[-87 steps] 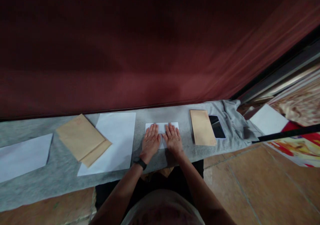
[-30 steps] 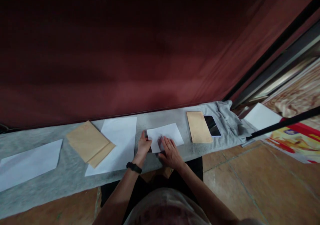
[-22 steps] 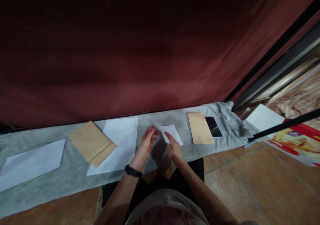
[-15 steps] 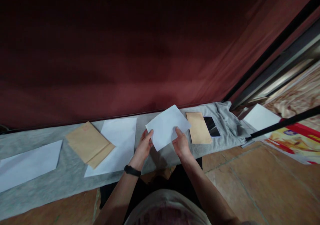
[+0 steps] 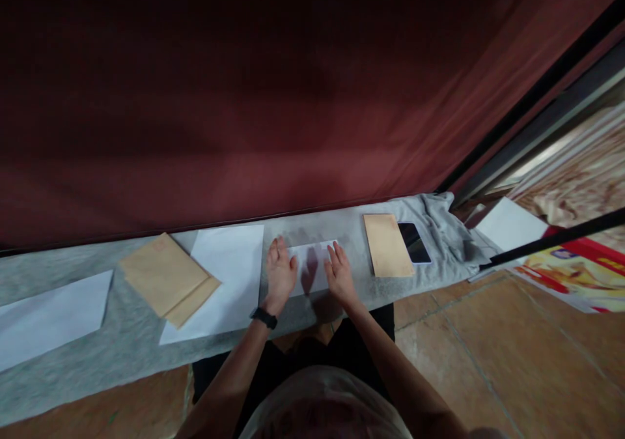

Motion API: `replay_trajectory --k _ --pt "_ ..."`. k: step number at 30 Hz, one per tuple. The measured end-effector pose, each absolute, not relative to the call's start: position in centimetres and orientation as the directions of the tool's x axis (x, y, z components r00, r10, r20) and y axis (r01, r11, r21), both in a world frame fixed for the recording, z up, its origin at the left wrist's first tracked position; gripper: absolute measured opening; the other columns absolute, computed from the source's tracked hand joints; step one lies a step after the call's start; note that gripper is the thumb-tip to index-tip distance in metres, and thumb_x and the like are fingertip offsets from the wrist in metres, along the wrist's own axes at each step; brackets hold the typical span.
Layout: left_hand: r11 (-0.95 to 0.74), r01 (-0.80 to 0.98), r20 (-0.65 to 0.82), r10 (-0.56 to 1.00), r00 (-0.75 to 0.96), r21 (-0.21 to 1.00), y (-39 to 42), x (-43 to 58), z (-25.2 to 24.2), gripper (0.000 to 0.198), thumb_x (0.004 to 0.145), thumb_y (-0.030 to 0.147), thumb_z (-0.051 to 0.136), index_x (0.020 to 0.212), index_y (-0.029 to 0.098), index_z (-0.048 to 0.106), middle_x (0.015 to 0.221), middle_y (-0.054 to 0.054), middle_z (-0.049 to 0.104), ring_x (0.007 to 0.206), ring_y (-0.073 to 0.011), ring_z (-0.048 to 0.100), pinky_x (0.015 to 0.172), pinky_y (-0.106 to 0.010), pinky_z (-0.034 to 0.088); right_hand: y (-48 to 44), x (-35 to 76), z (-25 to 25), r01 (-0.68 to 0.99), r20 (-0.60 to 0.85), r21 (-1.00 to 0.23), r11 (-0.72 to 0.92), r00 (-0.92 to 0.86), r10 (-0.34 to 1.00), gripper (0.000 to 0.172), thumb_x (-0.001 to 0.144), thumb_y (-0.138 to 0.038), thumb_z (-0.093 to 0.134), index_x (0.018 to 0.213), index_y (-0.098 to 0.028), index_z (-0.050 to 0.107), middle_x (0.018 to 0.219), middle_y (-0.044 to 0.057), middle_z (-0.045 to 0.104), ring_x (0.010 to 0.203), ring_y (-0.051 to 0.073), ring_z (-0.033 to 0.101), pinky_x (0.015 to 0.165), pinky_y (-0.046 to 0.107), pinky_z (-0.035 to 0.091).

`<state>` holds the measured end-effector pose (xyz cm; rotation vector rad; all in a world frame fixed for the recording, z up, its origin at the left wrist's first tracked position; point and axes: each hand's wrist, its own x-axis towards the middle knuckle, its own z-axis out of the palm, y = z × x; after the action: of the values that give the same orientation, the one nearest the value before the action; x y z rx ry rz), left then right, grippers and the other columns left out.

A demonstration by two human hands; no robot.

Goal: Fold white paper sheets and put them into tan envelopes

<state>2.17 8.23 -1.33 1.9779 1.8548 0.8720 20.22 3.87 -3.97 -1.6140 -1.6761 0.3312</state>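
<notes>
A small folded white paper (image 5: pixel 310 264) lies on the grey cloth (image 5: pixel 122 348) right in front of me. My left hand (image 5: pixel 280 273) rests flat on its left end, fingers stretched out. My right hand (image 5: pixel 339 274) lies flat on its right end, fingers spread. A black band is on my left wrist. Neither hand grips anything.
Left of the hands lie a large white sheet (image 5: pixel 222 283), a stack of brown envelopes (image 5: pixel 166 278) and another white sheet (image 5: pixel 49 315). To the right are a brown envelope (image 5: pixel 387 245) and a dark phone (image 5: pixel 414 242). A dark red curtain hangs behind; tiled floor is to the right.
The folded paper was lifted off the cloth and turned in both hands half a second ago. Now it lies down again, with both hands flat on it.
</notes>
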Motion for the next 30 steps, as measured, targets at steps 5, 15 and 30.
replay_trajectory --k 5,15,30 --pt "-0.339 0.878 0.190 0.938 0.289 0.339 7.2 4.7 -3.3 0.055 0.100 0.022 0.031 0.152 0.007 0.042 0.161 -0.019 0.038 0.152 -0.0292 0.030 0.122 -0.050 0.028 5.9 17.5 -4.7 0.884 0.248 -0.436 0.168 -0.061 0.967 0.049 0.106 -0.031 0.031 0.150 -0.016 0.048 0.156 0.014 0.047 0.148 0.027 0.038 0.120 0.051 0.030" --pt "-0.196 0.945 0.219 0.966 0.140 0.262 6.0 1.7 -4.5 0.066 0.100 0.038 0.036 0.153 -0.001 0.036 0.159 -0.024 0.037 0.152 -0.0328 0.030 0.124 -0.051 0.023 4.8 20.7 -5.7 0.962 0.292 -0.235 0.137 -0.065 0.954 0.056 0.106 -0.039 0.038 0.156 -0.014 0.038 0.159 0.018 0.041 0.147 0.033 0.040 0.120 0.054 0.026" --pt "0.073 0.653 0.053 0.984 -0.171 0.754 5.0 0.0 -2.4 0.065 0.083 0.028 0.063 0.142 0.008 0.047 0.121 -0.022 0.066 0.118 -0.0371 0.061 0.107 -0.055 0.043 0.7 20.3 -5.1 0.869 0.295 -0.443 0.220 -0.090 0.951 0.051 0.103 -0.029 0.041 0.152 -0.015 0.045 0.157 0.015 0.044 0.147 0.029 0.040 0.122 0.053 0.028"
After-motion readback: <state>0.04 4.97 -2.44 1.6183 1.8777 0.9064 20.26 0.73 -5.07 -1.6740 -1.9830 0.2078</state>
